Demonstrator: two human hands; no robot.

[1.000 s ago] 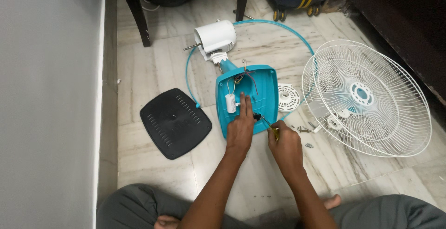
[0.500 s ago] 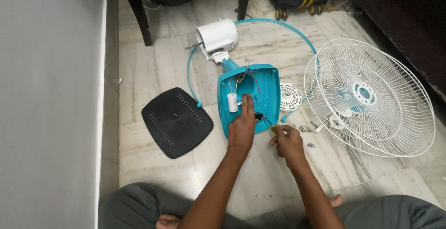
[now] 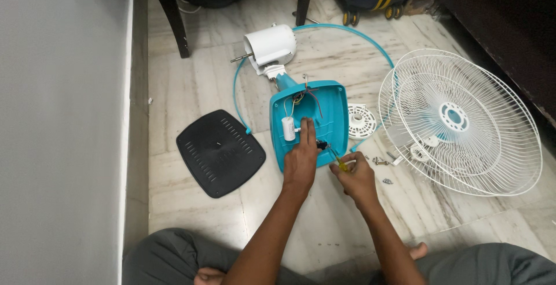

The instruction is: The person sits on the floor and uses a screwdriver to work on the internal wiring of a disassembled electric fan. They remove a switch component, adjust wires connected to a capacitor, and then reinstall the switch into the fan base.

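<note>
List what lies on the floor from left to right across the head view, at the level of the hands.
Black base cover → teal fan base with the left hand on it → right hand holding a screwdriver → loose screws → white fan grilles.

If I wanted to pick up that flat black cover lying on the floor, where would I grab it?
Probably by an edge of the black cover, coming from its near right corner. It lies flat on the marble floor, so only the rim offers a grip, and that corner is free, clear of the teal fan base.
</note>
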